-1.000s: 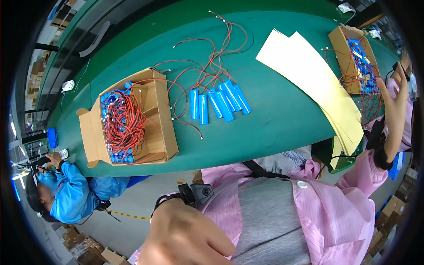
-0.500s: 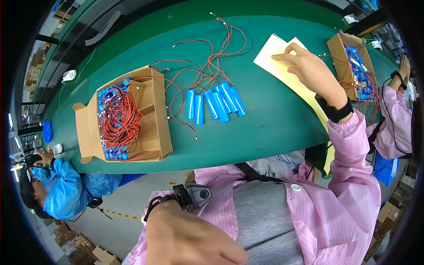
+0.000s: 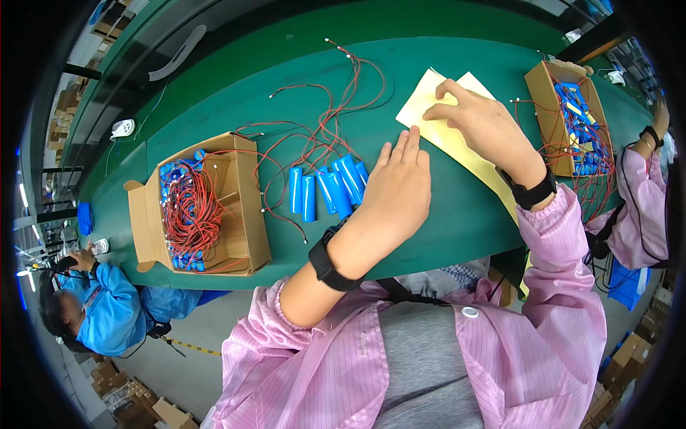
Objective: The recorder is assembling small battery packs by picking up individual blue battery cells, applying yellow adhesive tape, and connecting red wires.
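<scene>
My left hand (image 3: 397, 184), fingers stretched out and lying close together, reaches to the near left edge of pale yellow sheets (image 3: 420, 101). Its fingertips are at the edge of the paper. Over the same sheets is my right hand (image 3: 486, 127), fingers curved, with a gap between the thumb and forefinger. Those fingertips rest at the paper, and nothing shows between them. Several blue cylindrical battery packs (image 3: 296, 190) lie left of my left hand, which partly hides some. Their red and black wires (image 3: 325, 121) with white connectors spread toward the back.
An open cardboard box (image 3: 259, 214) of wired blue packs stands at left on the green table (image 3: 236, 86). A second such box (image 3: 536, 93) is at right, wires hanging out. One person in blue (image 3: 114, 307) sits at left; another in pink (image 3: 636, 207) is at right.
My left hand has come up from low in front of my body to the edge of the yellow sheets. The right hand stays over the paper, its fingers slightly more curled. The view has shifted a little.
</scene>
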Demonstrator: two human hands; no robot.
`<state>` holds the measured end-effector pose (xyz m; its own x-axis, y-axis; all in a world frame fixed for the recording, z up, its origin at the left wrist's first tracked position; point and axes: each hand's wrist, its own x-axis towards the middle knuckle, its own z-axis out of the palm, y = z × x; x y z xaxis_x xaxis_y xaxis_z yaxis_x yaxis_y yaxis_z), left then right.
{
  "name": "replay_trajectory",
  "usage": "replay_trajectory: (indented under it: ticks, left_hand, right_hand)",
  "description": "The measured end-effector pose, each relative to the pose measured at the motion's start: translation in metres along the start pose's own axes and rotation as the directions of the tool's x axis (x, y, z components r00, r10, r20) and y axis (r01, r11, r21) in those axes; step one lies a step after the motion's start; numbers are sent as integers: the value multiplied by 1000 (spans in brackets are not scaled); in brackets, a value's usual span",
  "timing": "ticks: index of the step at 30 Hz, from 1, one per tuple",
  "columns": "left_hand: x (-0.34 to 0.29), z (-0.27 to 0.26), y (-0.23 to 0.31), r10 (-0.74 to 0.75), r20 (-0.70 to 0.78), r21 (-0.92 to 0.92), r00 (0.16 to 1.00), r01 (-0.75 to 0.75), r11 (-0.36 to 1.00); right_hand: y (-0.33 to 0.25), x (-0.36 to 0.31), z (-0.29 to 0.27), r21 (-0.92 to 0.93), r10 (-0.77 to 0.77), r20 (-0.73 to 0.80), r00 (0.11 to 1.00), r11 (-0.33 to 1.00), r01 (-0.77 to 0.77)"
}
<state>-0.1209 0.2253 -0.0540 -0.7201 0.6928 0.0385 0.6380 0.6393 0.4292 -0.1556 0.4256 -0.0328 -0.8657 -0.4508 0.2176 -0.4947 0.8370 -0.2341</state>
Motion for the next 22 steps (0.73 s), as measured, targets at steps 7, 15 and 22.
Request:
replay_trajectory:
  ticks: [7,15,22]
  left_hand:
    - [15,1,2,-3,93,220,996,-18,975]
    - [8,-1,-10,15,61,70,998,-19,997]
    - [6,-10,-15,5,98,-70,995,2,998]
  right_hand:
    - [3,-4,-16,249,107,-4,994,963,-102]
    - [16,-40,-29,729,361,-154,920,670,-141]
    - [9,-55,-51,801,517,-208,831,577,-159]
